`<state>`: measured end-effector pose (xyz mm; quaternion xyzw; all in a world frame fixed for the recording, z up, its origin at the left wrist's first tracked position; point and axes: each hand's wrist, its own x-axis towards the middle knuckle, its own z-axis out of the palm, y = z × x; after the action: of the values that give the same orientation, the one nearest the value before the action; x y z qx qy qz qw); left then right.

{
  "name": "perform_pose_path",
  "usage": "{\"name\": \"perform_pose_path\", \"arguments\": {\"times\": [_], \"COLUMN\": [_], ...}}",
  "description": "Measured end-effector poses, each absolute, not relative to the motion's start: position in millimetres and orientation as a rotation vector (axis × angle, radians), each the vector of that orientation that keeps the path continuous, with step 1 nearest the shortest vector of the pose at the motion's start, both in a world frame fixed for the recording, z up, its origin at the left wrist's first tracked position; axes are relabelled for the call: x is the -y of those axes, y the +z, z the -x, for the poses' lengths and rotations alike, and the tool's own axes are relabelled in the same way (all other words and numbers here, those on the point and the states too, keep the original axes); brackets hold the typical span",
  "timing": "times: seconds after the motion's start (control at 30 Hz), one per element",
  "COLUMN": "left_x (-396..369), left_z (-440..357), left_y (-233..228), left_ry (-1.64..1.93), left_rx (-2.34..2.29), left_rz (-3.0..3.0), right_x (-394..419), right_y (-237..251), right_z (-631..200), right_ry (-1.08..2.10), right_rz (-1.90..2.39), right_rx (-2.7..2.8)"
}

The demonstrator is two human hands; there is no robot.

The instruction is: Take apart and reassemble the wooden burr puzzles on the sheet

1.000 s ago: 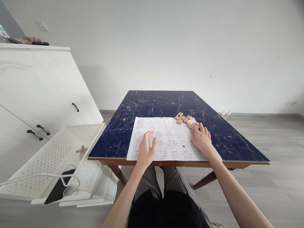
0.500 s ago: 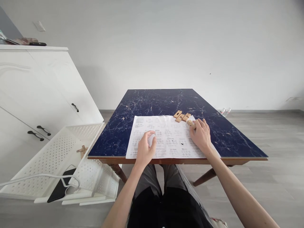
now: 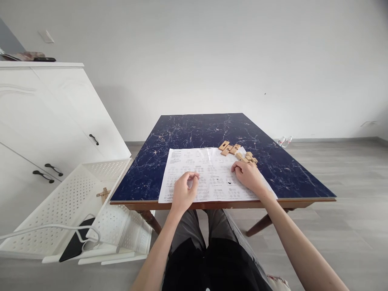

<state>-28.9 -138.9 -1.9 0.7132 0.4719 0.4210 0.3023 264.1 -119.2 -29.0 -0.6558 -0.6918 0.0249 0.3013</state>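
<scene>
A white printed sheet (image 3: 209,161) lies at the table's front edge, covered with small diagrams. My left hand (image 3: 184,189) rests over the sheet's left half, fingers bent and a gap beside the thumb, with nothing seen in it. On the sheet's right side, my right hand (image 3: 247,176) lies with its fingers curled under, and no held piece shows. Just beyond it is a cluster of pale wooden blocks (image 3: 249,157), partly hidden by the hand. Flat, notched wooden pieces (image 3: 229,148) sit together at the sheet's upper right edge.
The table (image 3: 194,129) has a dark blue, marbled top. At left stand a white cabinet (image 3: 60,113) and a perforated white basket (image 3: 54,214) with a wooden piece (image 3: 104,194), a black flat object (image 3: 77,240) and a white cable (image 3: 45,227). Clear bottles (image 3: 285,141) lie by the wall.
My right hand has drawn back from the wooden blocks toward me and to the left, its fingers curling. More blocks now show. My left hand has barely moved; its fingertips have come closer to the thumb.
</scene>
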Motion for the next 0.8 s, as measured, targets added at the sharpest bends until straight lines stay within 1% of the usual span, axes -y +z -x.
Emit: {"name": "perform_pose_path", "arguments": {"times": [0.47,0.8], "left_x": [138.7,138.2], "left_z": [29.4,29.3], "left_y": [-0.5,-1.4], "left_ry": [1.101,1.106], "left_rx": [-1.235,-1.233], "left_rz": [-1.912,-1.915], "right_x": [117.3,117.2], "right_y": [-27.8,-30.1], "right_z": [-266.2,-266.5], "right_ry": [0.173,0.126], "right_rz": [1.761,1.735], "right_rx": [1.787,1.709]}}
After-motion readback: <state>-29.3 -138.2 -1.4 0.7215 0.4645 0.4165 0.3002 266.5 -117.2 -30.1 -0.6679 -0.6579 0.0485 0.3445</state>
